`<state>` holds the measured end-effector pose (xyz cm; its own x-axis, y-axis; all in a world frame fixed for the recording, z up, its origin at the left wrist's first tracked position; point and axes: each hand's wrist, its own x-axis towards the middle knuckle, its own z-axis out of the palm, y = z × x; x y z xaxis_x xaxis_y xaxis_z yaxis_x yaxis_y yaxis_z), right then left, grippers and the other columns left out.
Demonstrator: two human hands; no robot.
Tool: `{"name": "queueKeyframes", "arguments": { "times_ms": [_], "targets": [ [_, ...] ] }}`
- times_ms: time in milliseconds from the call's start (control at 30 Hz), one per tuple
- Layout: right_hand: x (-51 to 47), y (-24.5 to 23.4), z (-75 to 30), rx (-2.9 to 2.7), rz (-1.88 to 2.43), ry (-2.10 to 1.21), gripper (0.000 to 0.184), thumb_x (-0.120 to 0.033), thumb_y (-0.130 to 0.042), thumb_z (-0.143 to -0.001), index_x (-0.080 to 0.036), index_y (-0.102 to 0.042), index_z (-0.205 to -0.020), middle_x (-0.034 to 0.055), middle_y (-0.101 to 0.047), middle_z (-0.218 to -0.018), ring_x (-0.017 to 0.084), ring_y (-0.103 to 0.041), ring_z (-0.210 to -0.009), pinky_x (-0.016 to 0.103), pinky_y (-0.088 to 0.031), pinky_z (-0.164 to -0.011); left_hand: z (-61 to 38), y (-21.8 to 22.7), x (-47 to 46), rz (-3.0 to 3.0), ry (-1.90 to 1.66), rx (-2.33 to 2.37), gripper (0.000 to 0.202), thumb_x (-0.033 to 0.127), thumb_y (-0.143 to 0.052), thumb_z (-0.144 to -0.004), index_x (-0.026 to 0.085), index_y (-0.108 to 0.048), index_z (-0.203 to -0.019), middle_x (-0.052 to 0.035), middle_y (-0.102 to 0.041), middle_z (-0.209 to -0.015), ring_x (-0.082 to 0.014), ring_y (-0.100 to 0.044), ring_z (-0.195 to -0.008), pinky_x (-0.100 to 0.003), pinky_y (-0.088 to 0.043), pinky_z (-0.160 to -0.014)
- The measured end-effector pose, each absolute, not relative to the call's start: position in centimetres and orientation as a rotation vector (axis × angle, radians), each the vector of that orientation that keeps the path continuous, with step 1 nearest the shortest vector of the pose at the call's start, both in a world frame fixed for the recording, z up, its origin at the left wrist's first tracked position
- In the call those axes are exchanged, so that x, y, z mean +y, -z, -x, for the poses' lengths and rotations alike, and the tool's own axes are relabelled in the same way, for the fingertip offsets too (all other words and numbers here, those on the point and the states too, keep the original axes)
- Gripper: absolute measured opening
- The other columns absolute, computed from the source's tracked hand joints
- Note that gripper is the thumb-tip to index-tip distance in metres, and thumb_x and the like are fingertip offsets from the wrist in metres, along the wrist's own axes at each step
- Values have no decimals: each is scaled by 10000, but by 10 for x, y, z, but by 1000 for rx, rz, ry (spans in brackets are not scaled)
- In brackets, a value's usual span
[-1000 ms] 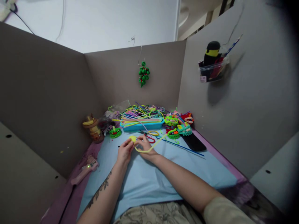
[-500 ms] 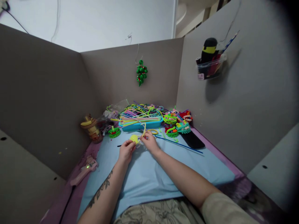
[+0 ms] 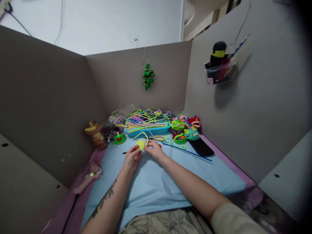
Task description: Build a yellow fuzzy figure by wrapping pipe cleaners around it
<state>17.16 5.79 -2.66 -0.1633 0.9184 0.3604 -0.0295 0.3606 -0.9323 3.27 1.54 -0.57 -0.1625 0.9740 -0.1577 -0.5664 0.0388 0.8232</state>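
Observation:
My left hand (image 3: 131, 158) pinches a small yellow coiled ball of pipe cleaner (image 3: 140, 144) over the light blue mat (image 3: 170, 182). My right hand (image 3: 154, 150) is closed on the free yellow pipe cleaner strand (image 3: 143, 134), which loops up and over the ball. Both hands meet at the far middle of the mat. Just beyond them stands a blue tray (image 3: 146, 130) heaped with several coloured pipe cleaners.
Finished green and teal pipe-cleaner figures (image 3: 185, 135) lie to the right of the tray, a small green one (image 3: 119, 139) to its left. A jar (image 3: 96, 135) and a pink tool (image 3: 86, 180) sit at the left. Cardboard walls (image 3: 44, 107) enclose the desk; a green ornament (image 3: 148, 76) hangs at the back.
The yellow strand, first trailing right across the mat, has been swung up and over the ball. My right hand shifted a little towards the ball.

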Motion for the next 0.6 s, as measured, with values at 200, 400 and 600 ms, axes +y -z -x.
{"name": "queueKeyframes", "arguments": {
  "times_ms": [200, 400, 600],
  "targets": [
    [53, 22, -173, -1455, 716, -1249, 292, -447, -687, -664, -166, -618, -621, 75, -566, -1086, 216, -544, -1020, 364, -357, -960, -32, 8, 15, -671, -1480, 917, 335, 97, -785, -474, 134, -640, -773, -14, -660, -732, -82, -587, -557, -158, -443, -482],
    [52, 19, -173, -1369, 767, -1292, 304, -419, -749, -578, -159, -593, -565, 80, -521, -1162, 234, -518, -1073, 376, -335, -979, -33, 7, 14, -736, -1477, 907, 340, 144, -811, -455, 138, -645, -751, 0, -643, -690, -72, -539, -501, -176, -395, -451],
    [53, 20, -171, -1367, 763, -1184, 220, -367, -714, -627, -175, -610, -656, 47, -599, -972, 208, -541, -976, 345, -370, -921, -29, 9, 17, -677, -1469, 893, 370, 120, -806, -458, 138, -635, -786, 3, -640, -673, -80, -559, -514, -160, -388, -440]
  ]
}}
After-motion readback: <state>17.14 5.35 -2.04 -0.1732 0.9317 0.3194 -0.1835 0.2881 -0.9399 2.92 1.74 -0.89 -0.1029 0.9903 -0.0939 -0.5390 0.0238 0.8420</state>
